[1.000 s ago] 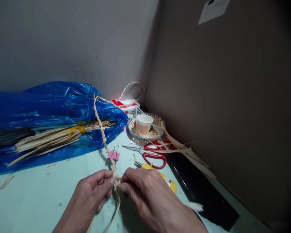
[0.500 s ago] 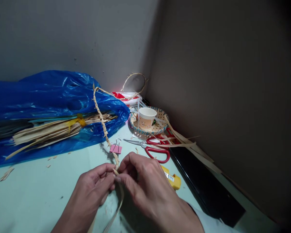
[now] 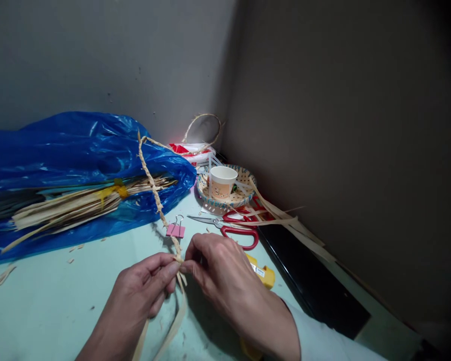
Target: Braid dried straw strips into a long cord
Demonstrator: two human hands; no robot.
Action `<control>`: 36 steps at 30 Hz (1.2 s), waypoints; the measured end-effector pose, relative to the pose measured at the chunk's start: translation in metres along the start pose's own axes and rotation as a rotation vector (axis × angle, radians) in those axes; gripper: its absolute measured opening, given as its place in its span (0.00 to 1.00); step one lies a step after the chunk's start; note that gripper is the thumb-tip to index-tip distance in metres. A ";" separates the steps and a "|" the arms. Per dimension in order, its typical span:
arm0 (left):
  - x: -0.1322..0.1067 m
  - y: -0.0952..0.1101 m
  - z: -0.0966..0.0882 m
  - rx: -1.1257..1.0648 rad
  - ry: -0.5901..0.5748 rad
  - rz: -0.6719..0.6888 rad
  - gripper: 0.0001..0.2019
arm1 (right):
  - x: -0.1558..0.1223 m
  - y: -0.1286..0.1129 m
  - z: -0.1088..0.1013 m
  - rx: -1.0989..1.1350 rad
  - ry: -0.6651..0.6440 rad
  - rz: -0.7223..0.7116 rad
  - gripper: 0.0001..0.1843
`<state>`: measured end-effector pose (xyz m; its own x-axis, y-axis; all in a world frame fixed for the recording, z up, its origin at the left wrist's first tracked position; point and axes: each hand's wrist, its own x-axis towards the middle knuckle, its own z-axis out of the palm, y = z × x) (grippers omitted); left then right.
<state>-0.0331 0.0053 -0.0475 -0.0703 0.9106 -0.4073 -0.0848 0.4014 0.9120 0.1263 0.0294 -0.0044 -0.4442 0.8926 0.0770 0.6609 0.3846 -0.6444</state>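
My left hand (image 3: 143,291) and my right hand (image 3: 218,273) meet over the pale green table (image 3: 60,296), each pinching the working end of a braided straw cord (image 3: 152,188). The cord climbs away from my fingers to the upper left, then loops back toward the wall corner. A pink binder clip (image 3: 175,230) is clamped on the braid just above my fingertips. Loose flat straw strips (image 3: 173,326) hang down from the pinch point between my wrists.
A blue plastic bag (image 3: 78,160) holding a bundle of straw strips (image 3: 78,205) lies at the left. Red-handled scissors (image 3: 233,228), a small woven basket (image 3: 210,203) with a paper cup (image 3: 221,181), a yellow tool (image 3: 263,273) and a black bar (image 3: 323,296) sit along the right wall.
Both hands stay pinched on the braid's end. The fingers have shifted slightly, and the view has drifted a little.
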 end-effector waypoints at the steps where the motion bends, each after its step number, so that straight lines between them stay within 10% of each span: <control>1: 0.000 0.000 0.000 0.012 0.000 0.005 0.14 | 0.000 -0.001 0.000 -0.012 0.000 -0.015 0.06; 23: -0.009 0.010 0.003 -0.026 0.024 0.048 0.15 | -0.015 0.000 -0.029 -0.086 -0.195 -0.059 0.14; 36: -0.009 0.007 0.005 0.006 0.082 0.053 0.14 | -0.019 -0.021 -0.021 -0.525 -0.330 -0.074 0.19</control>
<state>-0.0281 0.0000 -0.0374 -0.1556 0.9194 -0.3612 -0.0732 0.3539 0.9324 0.1338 0.0099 0.0237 -0.6083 0.7717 -0.1860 0.7932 0.5819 -0.1796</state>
